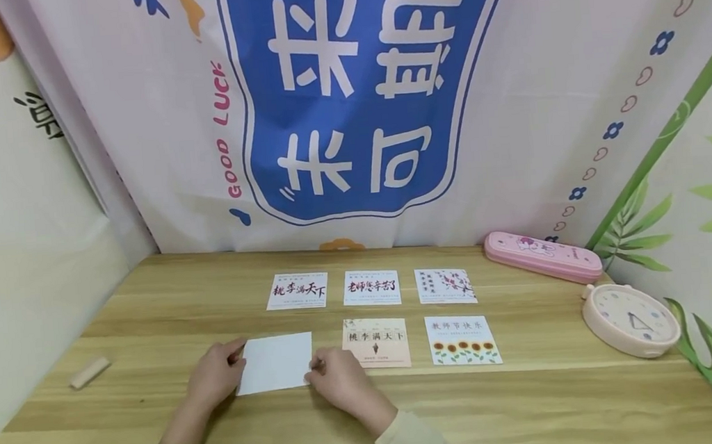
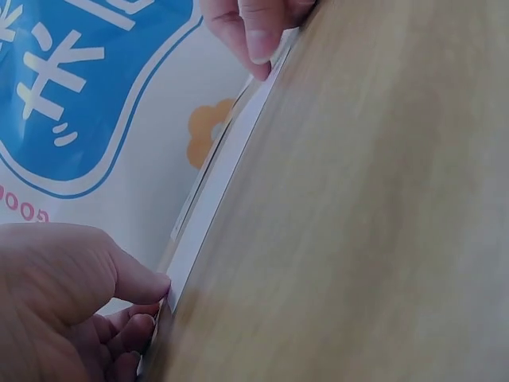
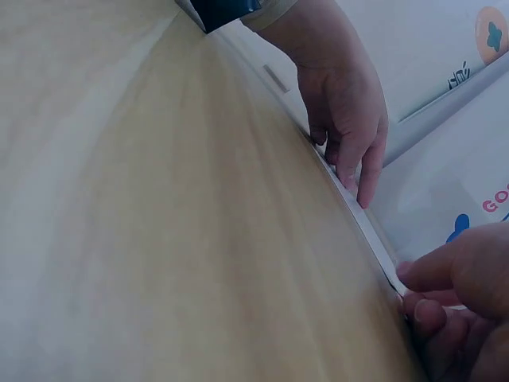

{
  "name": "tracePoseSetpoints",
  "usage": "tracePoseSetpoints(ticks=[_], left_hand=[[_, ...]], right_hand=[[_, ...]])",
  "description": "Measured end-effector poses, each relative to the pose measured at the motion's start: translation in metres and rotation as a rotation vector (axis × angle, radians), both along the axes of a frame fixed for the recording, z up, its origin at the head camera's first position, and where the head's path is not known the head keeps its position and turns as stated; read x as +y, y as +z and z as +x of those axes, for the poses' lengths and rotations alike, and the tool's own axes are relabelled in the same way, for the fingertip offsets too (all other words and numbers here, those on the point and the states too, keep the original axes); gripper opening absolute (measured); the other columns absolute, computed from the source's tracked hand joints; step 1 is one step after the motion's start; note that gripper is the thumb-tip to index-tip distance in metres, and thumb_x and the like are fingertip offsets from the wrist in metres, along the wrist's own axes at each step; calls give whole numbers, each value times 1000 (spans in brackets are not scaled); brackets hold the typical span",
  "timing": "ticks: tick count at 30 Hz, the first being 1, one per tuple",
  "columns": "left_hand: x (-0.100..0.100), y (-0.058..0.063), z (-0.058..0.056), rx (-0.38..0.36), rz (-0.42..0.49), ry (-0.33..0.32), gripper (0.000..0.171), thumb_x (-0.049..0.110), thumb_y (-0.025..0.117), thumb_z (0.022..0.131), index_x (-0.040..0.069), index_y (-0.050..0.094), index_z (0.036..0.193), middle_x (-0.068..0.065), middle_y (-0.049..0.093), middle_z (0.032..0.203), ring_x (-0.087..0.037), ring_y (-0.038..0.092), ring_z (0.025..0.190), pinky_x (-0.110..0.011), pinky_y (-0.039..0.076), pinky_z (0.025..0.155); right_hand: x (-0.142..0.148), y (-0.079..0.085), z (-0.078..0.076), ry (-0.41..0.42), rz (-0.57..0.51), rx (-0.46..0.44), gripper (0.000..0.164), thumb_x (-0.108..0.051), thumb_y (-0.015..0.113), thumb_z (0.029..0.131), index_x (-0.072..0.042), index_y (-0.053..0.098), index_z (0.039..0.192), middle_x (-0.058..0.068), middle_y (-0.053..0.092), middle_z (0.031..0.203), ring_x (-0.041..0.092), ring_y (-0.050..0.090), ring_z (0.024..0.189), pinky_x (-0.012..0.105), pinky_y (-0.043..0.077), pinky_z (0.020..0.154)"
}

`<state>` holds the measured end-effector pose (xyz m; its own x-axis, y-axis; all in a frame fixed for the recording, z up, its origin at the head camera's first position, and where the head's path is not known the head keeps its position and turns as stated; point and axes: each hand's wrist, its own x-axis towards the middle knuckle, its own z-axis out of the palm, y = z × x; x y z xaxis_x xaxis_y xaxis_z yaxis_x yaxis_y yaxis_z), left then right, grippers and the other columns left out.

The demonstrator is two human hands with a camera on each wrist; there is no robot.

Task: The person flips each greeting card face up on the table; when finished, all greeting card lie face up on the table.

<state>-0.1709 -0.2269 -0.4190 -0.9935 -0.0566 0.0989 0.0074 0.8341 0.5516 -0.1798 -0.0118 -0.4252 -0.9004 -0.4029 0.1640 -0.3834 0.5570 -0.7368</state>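
Note:
A blank white card [image 1: 276, 363] lies low over the wooden table, face plain, between both hands. At its left edge, my left hand [image 1: 214, 374] pinches it, the thumb on top and the other fingers curled, as the left wrist view shows. My right hand [image 1: 343, 382] pinches the right edge near the lower corner between thumb and fingers. From the right wrist, the card [image 3: 370, 235] appears only as a thin strip. Just right of it sits a cream card [image 1: 375, 344] with Chinese characters. Whether the white card fully touches the table cannot be told.
A sunflower card [image 1: 463, 340] lies further right. Behind are two cards with dark red lettering [image 1: 296, 291] [image 1: 372, 287] and a blossom card [image 1: 445, 286]. A pink pencil case [image 1: 543, 257] and round clock [image 1: 631, 319] stand right; a small beige block [image 1: 90, 373] lies left.

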Motion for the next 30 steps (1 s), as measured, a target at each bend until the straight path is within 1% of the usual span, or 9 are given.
tracePoseSetpoints(ticks=[6,8,10,13,15,17,23,25,30], left_hand=[[4,0,-3,-8,11,7,42,14,57,78,-9,51,113,-5,44,71,-19,40,62,-29,30,53],[5,0,-4,-8,27,6,37,17,58,79,-8,54,105,-4,42,69,-18,39,62,-28,29,52],[6,0,-5,-4,46,0,27,19,59,79,-5,56,90,-4,40,65,-17,37,58,-27,27,51],[6,-1,-7,6,71,3,23,20,61,78,-2,53,78,-2,39,62,-16,36,57,-27,26,50],[6,-2,-8,1,101,18,23,19,61,78,-3,56,79,-2,40,62,-15,37,57,-27,27,51],[5,-3,-8,-6,137,46,25,20,61,78,-3,59,88,-1,44,64,-15,39,60,-28,30,53],[4,-4,-7,-3,273,100,25,15,58,79,-6,61,93,-7,56,78,-18,47,71,-29,39,63],[3,-4,-7,1,340,104,24,12,58,79,-8,61,94,-10,58,82,-18,48,75,-28,40,65],[-3,-2,-5,-15,468,119,28,13,60,80,-9,60,97,-11,59,90,-12,48,79,-21,40,68]], right_hand=[[1,1,-1,-37,126,8,34,-19,71,69,-2,56,95,-2,51,62,8,43,50,22,38,50],[1,2,-1,-48,160,15,40,-21,71,68,-1,56,100,3,56,69,11,47,55,24,41,54],[1,3,-2,-49,179,18,47,-22,71,69,1,55,106,10,61,85,17,56,69,27,45,65],[0,4,-3,-36,201,18,52,-23,70,70,2,53,112,13,58,105,24,55,92,31,42,79],[0,5,-3,-26,221,23,55,-24,69,71,3,51,116,14,53,114,25,52,98,32,40,83],[-1,6,-3,-21,239,25,56,-24,68,72,4,50,117,15,53,114,22,55,92,31,41,82],[0,6,-3,-26,266,39,54,-25,68,73,3,51,116,14,58,105,15,55,74,29,44,75],[0,4,-3,-36,230,30,48,-23,67,73,0,54,114,11,63,87,13,53,62,26,45,65],[-2,-1,-1,-65,38,-4,8,-17,62,77,-10,59,76,-5,44,51,7,38,42,21,35,43]])
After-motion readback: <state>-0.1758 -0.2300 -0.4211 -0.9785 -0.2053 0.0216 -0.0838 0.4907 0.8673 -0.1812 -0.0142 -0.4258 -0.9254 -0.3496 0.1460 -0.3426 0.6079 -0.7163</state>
